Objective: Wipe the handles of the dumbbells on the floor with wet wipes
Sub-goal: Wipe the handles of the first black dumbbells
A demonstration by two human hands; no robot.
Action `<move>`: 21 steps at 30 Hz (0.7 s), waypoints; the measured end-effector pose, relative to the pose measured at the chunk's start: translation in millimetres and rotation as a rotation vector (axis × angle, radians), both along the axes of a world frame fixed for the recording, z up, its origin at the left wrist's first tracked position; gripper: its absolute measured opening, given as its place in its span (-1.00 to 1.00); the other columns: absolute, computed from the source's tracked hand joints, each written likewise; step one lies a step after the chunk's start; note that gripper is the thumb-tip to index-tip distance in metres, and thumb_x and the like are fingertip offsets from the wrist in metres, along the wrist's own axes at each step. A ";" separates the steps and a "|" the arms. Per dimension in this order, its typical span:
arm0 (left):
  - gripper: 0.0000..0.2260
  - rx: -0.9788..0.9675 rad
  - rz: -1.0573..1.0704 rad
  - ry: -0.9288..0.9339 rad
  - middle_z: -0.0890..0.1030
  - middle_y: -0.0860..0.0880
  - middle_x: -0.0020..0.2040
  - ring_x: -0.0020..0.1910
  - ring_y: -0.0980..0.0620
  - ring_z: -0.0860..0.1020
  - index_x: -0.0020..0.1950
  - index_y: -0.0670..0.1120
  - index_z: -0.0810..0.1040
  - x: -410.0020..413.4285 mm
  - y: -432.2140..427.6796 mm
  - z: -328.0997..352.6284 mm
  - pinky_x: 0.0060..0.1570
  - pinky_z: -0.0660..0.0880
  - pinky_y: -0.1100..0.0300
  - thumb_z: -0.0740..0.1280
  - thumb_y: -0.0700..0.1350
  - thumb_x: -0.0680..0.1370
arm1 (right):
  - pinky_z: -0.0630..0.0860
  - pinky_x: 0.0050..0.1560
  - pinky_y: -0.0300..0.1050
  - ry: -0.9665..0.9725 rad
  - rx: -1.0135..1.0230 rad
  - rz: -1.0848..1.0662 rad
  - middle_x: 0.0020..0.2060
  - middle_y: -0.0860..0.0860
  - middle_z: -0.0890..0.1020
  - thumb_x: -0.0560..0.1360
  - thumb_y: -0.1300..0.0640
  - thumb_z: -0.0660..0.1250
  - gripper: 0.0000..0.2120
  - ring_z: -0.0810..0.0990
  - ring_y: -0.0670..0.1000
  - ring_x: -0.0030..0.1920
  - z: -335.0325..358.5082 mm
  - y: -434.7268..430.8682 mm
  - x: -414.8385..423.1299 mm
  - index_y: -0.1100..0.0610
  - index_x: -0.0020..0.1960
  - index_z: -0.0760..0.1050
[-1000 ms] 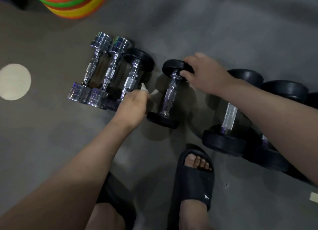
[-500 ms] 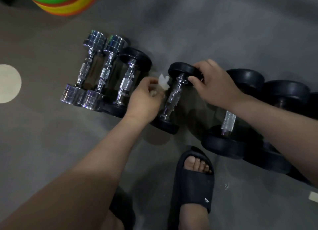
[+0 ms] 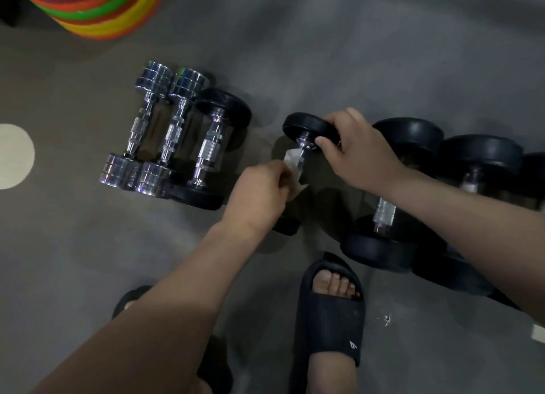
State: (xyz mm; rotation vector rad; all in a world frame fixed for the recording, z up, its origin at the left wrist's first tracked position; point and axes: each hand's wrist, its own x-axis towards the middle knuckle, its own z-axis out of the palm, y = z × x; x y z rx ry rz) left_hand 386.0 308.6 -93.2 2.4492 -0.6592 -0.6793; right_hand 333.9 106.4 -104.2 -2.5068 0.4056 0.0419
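Pinching one wipe (image 3: 292, 164) — left hand (image 3: 259, 193); right hand (image 3: 359, 155) grips one black dumbbell (image 3: 306, 125).

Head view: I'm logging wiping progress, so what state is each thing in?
Left hand, pinches the wet wipe.
Wet wipe, crumpled, against the small black dumbbell's handle.
Small black dumbbell, far head gripped by the right hand.
Chrome dumbbells, lying side by side, untouched.
Large black dumbbells, lying side by side, not in hand.
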 end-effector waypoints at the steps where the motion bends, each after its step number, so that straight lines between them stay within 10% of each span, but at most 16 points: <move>1: -0.83 -0.004 0.020 -0.006 0.68 -0.10 -0.08 -0.07 -0.14 0.63 0.07 -0.07 0.63 -1.6 0.9 -4.2 -0.09 0.56 0.01 0.41 -0.16 0.49 | 0.30 -0.08 -0.18 -0.001 0.003 -0.007 -0.02 -0.05 0.44 0.60 -0.01 0.30 -0.76 0.43 -0.06 -0.15 -1.0 0.8 -3.3 0.11 0.18 0.48; 8: -0.73 0.040 0.246 0.210 0.56 -0.01 -0.37 -0.39 0.09 0.52 -0.27 -0.12 0.60 3.5 -40.1 -13.1 -0.48 0.25 0.35 0.36 -0.03 0.58 | 0.33 -0.07 -0.18 -0.010 0.014 -0.011 0.03 -0.03 0.47 0.60 -0.01 0.30 -0.75 0.44 -0.06 -0.12 -5.0 2.7 -9.6 0.11 0.20 0.46; 21: -0.69 0.155 0.030 0.196 0.63 -0.14 -0.28 -0.15 -0.13 0.63 -0.26 -0.09 0.67 13.3 -8.6 -9.6 -0.19 0.43 0.14 0.36 0.06 0.58 | 0.31 -0.01 -0.27 0.005 0.055 -0.026 0.04 -0.06 0.43 0.61 0.01 0.30 -0.72 0.47 -0.07 -0.03 -6.2 -0.8 -15.7 0.13 0.25 0.46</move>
